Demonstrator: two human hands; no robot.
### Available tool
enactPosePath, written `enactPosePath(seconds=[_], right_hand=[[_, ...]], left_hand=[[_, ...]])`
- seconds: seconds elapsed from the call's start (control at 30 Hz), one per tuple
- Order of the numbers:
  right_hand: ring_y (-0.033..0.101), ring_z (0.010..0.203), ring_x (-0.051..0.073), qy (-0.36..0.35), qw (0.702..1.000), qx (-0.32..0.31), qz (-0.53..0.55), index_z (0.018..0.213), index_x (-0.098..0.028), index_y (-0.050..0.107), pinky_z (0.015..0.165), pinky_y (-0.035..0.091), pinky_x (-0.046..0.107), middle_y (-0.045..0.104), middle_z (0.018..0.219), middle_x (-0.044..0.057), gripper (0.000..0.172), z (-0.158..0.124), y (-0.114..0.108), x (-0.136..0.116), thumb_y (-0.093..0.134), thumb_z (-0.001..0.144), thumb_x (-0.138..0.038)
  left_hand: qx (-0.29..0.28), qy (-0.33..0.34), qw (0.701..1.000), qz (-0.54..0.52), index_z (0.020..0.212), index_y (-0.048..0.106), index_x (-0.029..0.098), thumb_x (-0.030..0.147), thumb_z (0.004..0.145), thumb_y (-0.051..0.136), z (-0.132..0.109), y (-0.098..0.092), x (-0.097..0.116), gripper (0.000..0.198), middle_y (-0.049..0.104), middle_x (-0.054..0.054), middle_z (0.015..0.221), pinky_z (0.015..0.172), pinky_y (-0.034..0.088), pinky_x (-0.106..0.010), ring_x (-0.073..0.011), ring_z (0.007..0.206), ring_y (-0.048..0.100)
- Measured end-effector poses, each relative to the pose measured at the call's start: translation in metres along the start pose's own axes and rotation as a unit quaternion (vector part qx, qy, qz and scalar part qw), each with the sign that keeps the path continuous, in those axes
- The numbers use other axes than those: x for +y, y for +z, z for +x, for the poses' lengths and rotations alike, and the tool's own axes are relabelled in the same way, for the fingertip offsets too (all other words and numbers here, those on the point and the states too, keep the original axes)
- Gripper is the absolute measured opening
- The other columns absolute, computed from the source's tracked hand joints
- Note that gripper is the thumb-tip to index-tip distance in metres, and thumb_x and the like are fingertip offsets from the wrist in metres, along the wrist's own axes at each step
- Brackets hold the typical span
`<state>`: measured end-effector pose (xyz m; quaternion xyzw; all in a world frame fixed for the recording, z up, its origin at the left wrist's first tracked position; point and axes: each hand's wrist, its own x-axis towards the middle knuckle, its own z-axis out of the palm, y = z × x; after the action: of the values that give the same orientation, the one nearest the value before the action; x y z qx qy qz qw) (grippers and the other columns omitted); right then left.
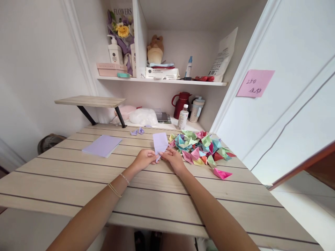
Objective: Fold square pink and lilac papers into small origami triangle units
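Between my hands is a sheet of purple paper (160,141), partly folded at its near end, where a narrow point shows. My left hand (143,158) pinches that near end from the left, its fingers closed on the paper. From the right, my right hand (173,159) grips the same paper with thumb and fingers. Both hands are low over the slatted wooden table (136,202). Close by on the right lies a heap of folded paper boats (199,146) in many colours. Two small purple folded papers (137,131) lie beyond my left hand.
A stack of purple paper sheets (102,145) lies on the left. One bright pink paper boat (222,173) sits apart at the heap's near side. A small raised shelf (90,101) stands at the back left. Behind the heap are a clear bottle (183,118) and a red jug (181,104).
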<state>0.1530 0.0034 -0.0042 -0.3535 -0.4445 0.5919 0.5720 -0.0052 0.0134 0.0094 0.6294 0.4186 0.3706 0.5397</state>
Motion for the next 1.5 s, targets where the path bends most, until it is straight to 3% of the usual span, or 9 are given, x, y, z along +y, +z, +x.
enactPosePath(seconds=[0.53,0.83,1.23,1.4,1.5], right_hand=[[0.063,0.065,0.018,-0.004,0.999,0.027,-0.028,0.082,-0.014,0.065,0.066,0.047,0.029,0.069,0.069,0.004,0.041,-0.001,-0.001,0.001,0.076,0.048,-0.032],[0.06,0.062,0.016,-0.026,0.998,0.044,-0.032,0.076,-0.015,0.064,0.064,0.046,0.027,0.066,0.061,0.001,0.036,-0.001,0.0,0.004,0.075,0.05,-0.036],[0.062,0.064,0.018,-0.033,0.998,0.012,-0.059,0.075,-0.015,0.064,0.066,0.047,0.029,0.068,0.064,0.002,0.035,-0.003,0.003,0.002,0.076,0.049,-0.034],[0.064,0.072,0.019,-0.032,0.994,0.104,0.013,0.089,-0.015,0.06,0.073,0.048,0.033,0.069,0.072,0.003,0.051,0.002,-0.006,-0.005,0.079,0.044,-0.026],[0.064,0.076,0.021,-0.036,0.993,0.106,0.043,0.087,-0.015,0.06,0.074,0.05,0.035,0.069,0.074,0.005,0.047,0.003,-0.01,-0.011,0.08,0.045,-0.025]], left_hand=[[-0.007,-0.056,0.998,0.001,0.068,0.062,0.01,0.035,0.054,0.074,-0.003,0.004,0.002,0.031,0.068,-0.009,0.065,0.059,0.048,-0.025,-0.014,0.059,0.062],[0.013,-0.038,0.999,-0.027,0.065,0.062,0.01,0.03,0.056,0.073,-0.005,0.009,0.004,0.025,0.067,-0.008,0.062,0.059,0.047,-0.024,-0.0137,0.058,0.062],[-0.011,-0.039,0.999,-0.013,0.068,0.062,0.009,0.034,0.06,0.07,-0.003,0.005,-0.002,0.027,0.067,-0.008,0.063,0.058,0.047,-0.024,-0.0132,0.056,0.062],[-0.041,-0.05,0.998,-0.012,0.07,0.061,0.009,0.035,0.06,0.07,-0.004,0.004,0.001,0.029,0.067,-0.009,0.066,0.06,0.047,-0.026,-0.0146,0.059,0.063],[-0.053,-0.042,0.998,-0.01,0.07,0.061,0.009,0.036,0.06,0.07,-0.004,0.004,0.003,0.031,0.067,-0.009,0.065,0.06,0.047,-0.026,-0.0146,0.059,0.063]])
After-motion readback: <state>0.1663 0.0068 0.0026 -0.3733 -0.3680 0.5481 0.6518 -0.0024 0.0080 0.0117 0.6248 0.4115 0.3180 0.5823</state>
